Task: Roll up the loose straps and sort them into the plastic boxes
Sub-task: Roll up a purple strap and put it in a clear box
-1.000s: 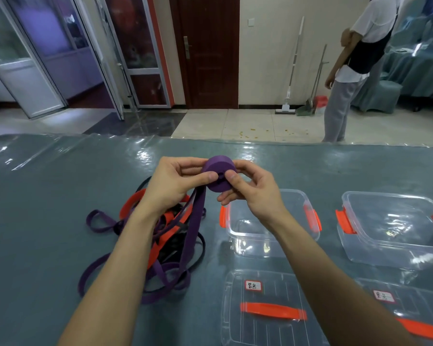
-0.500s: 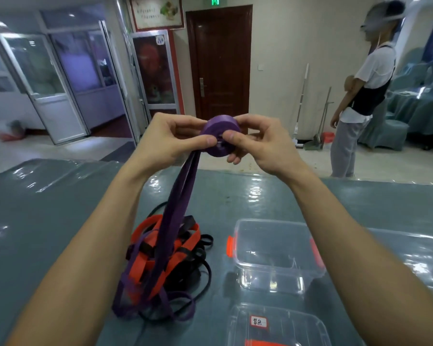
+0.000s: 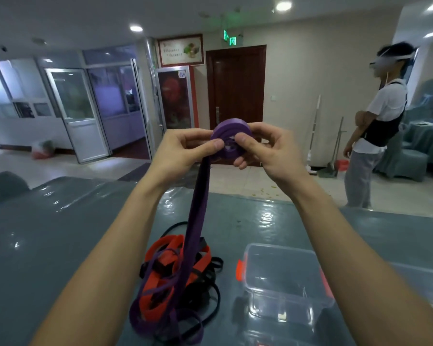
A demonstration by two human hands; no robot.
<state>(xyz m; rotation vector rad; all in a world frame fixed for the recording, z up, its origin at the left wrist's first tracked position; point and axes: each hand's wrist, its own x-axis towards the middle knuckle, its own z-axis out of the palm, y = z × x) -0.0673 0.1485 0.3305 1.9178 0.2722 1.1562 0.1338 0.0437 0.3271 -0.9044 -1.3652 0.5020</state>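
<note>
I hold a partly rolled purple strap (image 3: 231, 132) high above the table. My left hand (image 3: 185, 151) pinches the roll from the left with thumb and fingers. My right hand (image 3: 268, 148) grips it from the right, thumb on its face. The strap's loose tail (image 3: 198, 221) hangs taut down to a tangled pile of purple, orange and black straps (image 3: 175, 278) on the table. A clear plastic box with orange clips (image 3: 283, 283) stands open to the right of the pile, under my right forearm.
The table (image 3: 60, 245) has a grey-green shiny cover. A second clear box (image 3: 420, 280) shows past my right arm. A person (image 3: 375, 126) stands on the floor at the far right, near a mop and dustpan. A chair back (image 3: 5, 186) stands at the table's far left.
Both hands rose well above the table with the roll, pulling the tail upward out of the pile. The camera tilted up, so the lids at the front went out of view.
</note>
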